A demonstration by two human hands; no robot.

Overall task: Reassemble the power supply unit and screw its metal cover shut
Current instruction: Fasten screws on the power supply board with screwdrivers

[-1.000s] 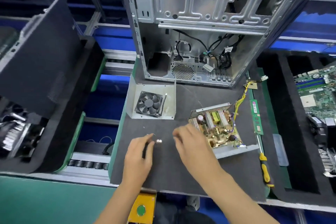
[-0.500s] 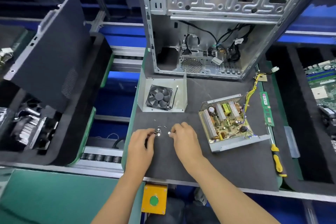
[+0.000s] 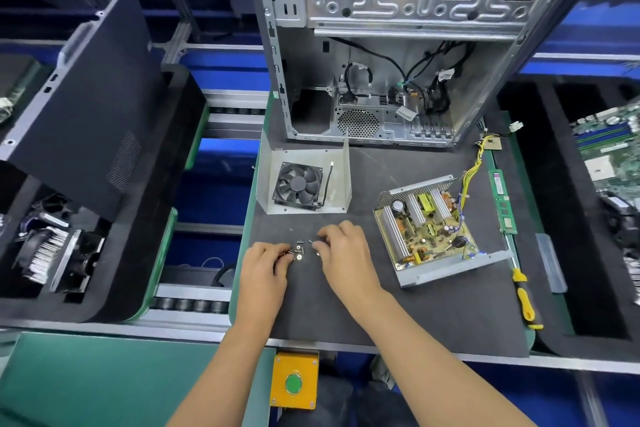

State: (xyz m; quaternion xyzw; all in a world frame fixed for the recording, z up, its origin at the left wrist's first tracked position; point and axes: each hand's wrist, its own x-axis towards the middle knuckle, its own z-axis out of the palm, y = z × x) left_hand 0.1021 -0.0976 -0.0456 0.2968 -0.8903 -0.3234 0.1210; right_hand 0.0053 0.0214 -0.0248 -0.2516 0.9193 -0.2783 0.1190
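1. Head view: a person's left hand and right hand are hovering over a small cluster of loose screws at the centre of the black work mat. Both hands' fingers are curling down at the screws; whether either is actually pinching one cannot be told.

2. The open power supply base, its circuit board and heat sinks exposed, is lying at about 3 o'clock from the hands. The bent metal cover, carrying the black fan, is sitting at 12 o'clock, just in front of the empty computer case. A yellow-handled screwdriver is resting at the mat's right edge.

3. Judged handling: the screws look tiny, light and prone to rolling, so a fingertip pinch suits them. The cover looks thin, stiff and sharp-edged, best lifted by its side walls. The base is likely fragile on top, so its metal rim is the safer hold.

4. Against the frame half a second ago, both hands are staying at the screws, almost unmoved.
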